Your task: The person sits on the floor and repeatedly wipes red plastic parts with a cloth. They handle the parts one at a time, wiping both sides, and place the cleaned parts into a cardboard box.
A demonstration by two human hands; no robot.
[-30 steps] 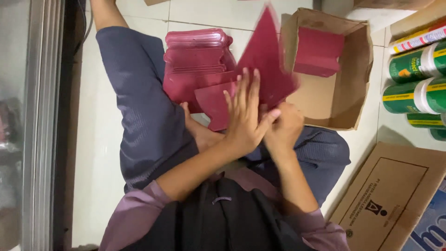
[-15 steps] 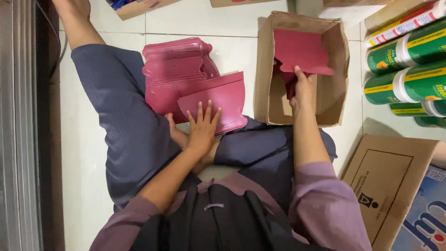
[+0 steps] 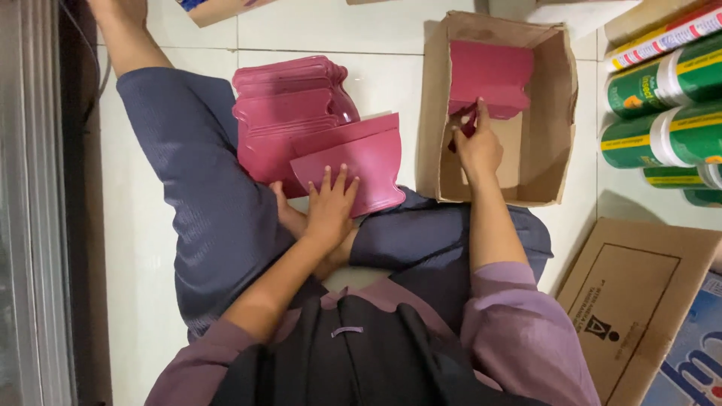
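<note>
I sit cross-legged on a white tiled floor. My left hand lies flat, fingers spread, on the top flat pink paper bag resting against my leg. Behind it stands a fanned stack of the same pink bags. My right hand reaches into an open cardboard box and touches the lower edge of the pink bags standing inside it. Whether the fingers grip a bag is hidden.
Green and white cans lie stacked at the right. A flat cardboard carton lies at the lower right, next to a blue package. A metal door frame runs down the left edge. Another box corner sits at the top.
A second ago both hands held a pink bag in front of me. My right hand has carried it into the box. My left hand has dropped flat onto the top bag of the pile.
</note>
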